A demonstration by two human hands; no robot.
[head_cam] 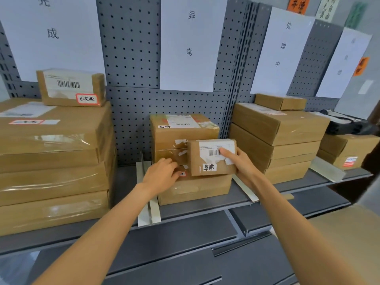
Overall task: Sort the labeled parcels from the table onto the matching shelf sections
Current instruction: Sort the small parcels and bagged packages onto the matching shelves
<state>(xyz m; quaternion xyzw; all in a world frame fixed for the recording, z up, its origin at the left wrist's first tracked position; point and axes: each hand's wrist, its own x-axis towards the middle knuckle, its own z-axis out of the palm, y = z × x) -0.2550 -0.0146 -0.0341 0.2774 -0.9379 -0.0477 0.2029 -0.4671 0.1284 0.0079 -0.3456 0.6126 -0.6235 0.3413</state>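
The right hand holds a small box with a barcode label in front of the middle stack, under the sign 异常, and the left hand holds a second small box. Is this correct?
Not quite. The head view shows the left hand holding no second box; it rests against the middle stack. The rest is right: the right hand holds the small box under the sign.

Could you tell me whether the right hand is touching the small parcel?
Touching: the head view shows the right hand gripping the small parcel, thumb on its barcode label.
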